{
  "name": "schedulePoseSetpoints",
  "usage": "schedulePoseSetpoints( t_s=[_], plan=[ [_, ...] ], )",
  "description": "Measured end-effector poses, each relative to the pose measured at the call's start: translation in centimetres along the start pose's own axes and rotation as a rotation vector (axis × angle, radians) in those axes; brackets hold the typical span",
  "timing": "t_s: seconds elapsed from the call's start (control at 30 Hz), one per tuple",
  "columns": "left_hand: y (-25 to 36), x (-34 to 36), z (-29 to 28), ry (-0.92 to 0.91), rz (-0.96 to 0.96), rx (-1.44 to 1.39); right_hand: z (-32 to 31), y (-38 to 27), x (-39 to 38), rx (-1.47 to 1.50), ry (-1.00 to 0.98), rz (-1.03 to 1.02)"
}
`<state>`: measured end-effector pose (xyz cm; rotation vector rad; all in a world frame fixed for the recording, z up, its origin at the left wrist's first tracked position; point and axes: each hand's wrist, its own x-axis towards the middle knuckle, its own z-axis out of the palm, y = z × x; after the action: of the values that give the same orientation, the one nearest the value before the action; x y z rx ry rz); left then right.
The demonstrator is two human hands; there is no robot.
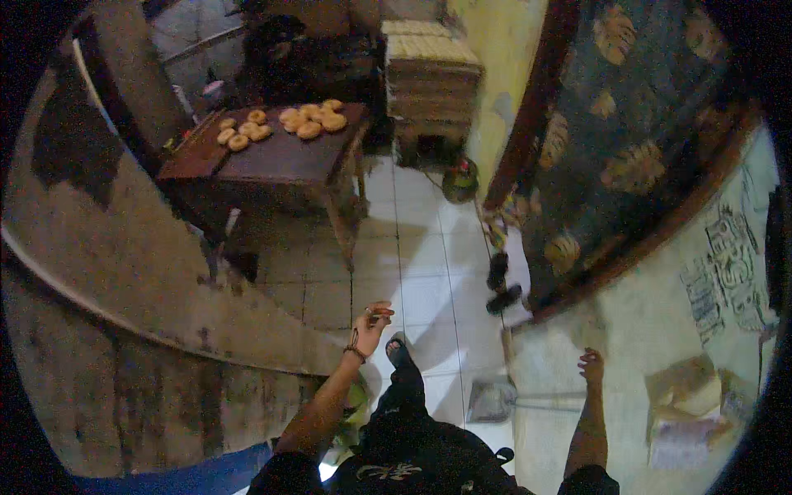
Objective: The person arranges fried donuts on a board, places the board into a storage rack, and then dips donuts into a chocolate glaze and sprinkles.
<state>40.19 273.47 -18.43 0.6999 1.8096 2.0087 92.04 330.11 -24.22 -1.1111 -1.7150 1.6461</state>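
My left hand (370, 332), with a dark bracelet at the wrist, is raised in front of me over the tiled floor. Its fingers are closed around a small reddish object (382, 312), too small to name. Near the wall on the right hangs my right hand (591, 365), its fingers loosely curled and apart, with nothing seen in it. Ahead on the left, several golden-brown ring doughnuts (308, 129) lie in two groups on a dark wooden table (276, 158), well beyond both hands.
Beyond the table stands a stack of trays or crates (433, 87), with a green gas cylinder (460, 181) before it. A leaf-patterned curtain (610, 140) hangs at right; dark sandals (502, 299) lie below it. A dustpan (492, 400) rests by the right wall. A low wall (165, 355) curves along the left.
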Motion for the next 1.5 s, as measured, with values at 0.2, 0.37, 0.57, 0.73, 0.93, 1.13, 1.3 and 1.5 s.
schedulePoseSetpoints(
  t_s=[0.2, 0.37, 0.57, 0.73, 0.93, 1.13, 1.3, 1.5],
  plan=[
    [-3.7, 23.1, -4.3, 0.311, -0.308, -0.310, 20.2, -12.1, 29.3, 0.266, -0.247, -0.003],
    [-7.4, 37.8, -9.1, 0.484, -0.217, -0.287, 52.4, -18.9, 42.6, -0.399, -0.654, -0.345],
    [-5.6, 48.9, -13.9, 0.908, -0.132, 0.080, 82.1, -34.7, 55.3, -0.665, -0.941, -0.583],
    [-4.0, 52.0, -12.4, 1.215, -0.584, 0.192, 99.4, -37.5, 69.7, -0.806, -0.991, -0.622],
    [-5.5, 53.5, -13.4, 1.468, -0.535, 0.301, 116.2, -35.5, 85.8, -0.855, -0.922, -0.619],
    [-5.5, 50.9, -16.6, 1.699, -0.965, 0.630, 121.1, -41.1, 84.9, -0.739, -1.161, -0.498],
    [-7.5, 45.2, -17.0, 1.897, -0.586, 0.654, 115.5, -41.7, 83.1, -0.596, -1.419, -0.149],
    [-0.4, 47.6, -12.6, 1.698, -0.690, 0.337, 111.9, -47.1, 80.7, -0.637, -1.254, 0.058]
  ],
)
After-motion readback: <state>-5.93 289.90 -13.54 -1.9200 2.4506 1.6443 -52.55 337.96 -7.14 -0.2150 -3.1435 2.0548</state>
